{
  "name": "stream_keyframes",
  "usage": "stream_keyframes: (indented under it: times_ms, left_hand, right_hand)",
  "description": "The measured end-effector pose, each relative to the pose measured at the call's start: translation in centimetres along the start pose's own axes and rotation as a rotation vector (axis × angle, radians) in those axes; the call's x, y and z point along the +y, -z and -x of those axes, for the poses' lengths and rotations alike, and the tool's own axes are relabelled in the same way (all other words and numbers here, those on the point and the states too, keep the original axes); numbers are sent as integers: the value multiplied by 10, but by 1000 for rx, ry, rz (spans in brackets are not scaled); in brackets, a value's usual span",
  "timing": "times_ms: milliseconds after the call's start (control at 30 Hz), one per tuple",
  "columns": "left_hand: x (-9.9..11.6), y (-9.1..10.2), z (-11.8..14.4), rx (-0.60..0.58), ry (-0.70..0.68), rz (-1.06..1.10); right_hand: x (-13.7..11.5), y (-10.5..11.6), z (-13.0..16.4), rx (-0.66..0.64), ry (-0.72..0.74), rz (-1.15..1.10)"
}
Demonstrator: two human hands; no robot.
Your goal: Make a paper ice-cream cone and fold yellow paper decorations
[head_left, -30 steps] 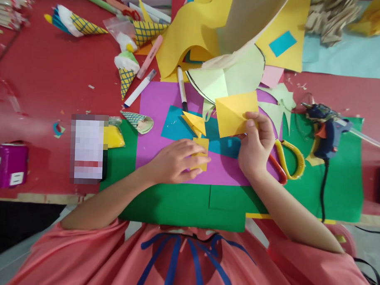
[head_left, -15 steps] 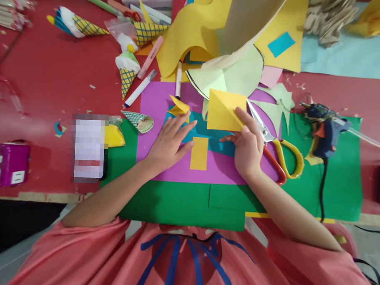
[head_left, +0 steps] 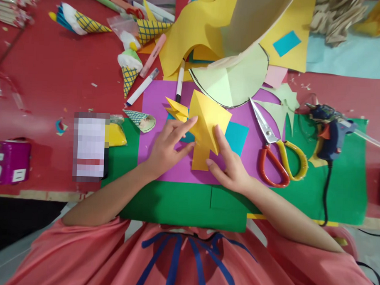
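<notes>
A square of yellow paper [head_left: 206, 112] with a diagonal crease is tilted up between my two hands. At its left edge, my left hand [head_left: 167, 148] holds it with the index finger and thumb. The fingers of my right hand [head_left: 228, 166] are on its lower right edge. Under it lies a smaller yellow paper rectangle [head_left: 200, 161], partly covered. A folded yellow paper piece [head_left: 177, 109] rests just beyond my left fingertips. Blue paper [head_left: 238, 136] shows beneath, on a purple sheet [head_left: 164, 172]. Scissors [head_left: 271, 143] with red and yellow handles lie right of my right hand.
A glue gun [head_left: 329, 130] with a cord lies at right on the green sheet [head_left: 181, 204]. Ahead are a pale green paper piece [head_left: 238, 82], markers [head_left: 143, 87] and paper cones [head_left: 129, 72]. A phone-like object [head_left: 89, 147], blurred out, lies left.
The yellow square has moved left and turned, from my right hand alone to between both hands. My right hand has moved left and down, away from the scissors.
</notes>
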State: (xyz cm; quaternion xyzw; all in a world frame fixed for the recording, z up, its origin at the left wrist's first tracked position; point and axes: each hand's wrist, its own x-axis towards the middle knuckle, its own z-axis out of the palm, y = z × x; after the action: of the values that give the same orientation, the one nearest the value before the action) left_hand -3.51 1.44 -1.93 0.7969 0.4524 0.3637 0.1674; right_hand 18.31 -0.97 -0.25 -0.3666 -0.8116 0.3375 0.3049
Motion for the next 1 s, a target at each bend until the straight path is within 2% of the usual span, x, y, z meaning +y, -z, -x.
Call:
stream_keyframes:
  times_ms: [67, 233, 333, 467, 533, 633, 767, 833, 1000]
  left_hand:
    - [0, 1, 0, 22, 41, -22]
    - [3, 4, -4, -39, 65, 94]
    - [4, 5, -6, 34, 31, 94]
    - [4, 6, -6, 101, 71, 71]
    - [3, 7, -4, 107, 102, 61]
    - [0, 7, -2, 102, 119, 60]
    - [-1, 9, -3, 95, 1, 121]
    - [-1, 9, -4, 77, -24, 129]
    - [-3, 11, -5, 69, 51, 124]
  right_hand:
    - [-1, -1, 0, -34, -6, 8]
    - [1, -4, 0, -41, -7, 38]
    - [0, -3, -1, -30, 13, 32]
    - [3, -1, -1, 7, -38, -5]
    - [6, 0, -1, 77, -111, -72]
    - [13, 1, -2, 259, -234, -219]
    - [20, 3, -6, 440, -318, -349]
    - [22, 4, -8, 486, -314, -386]
    - [26, 6, -10, 514, -317, -436]
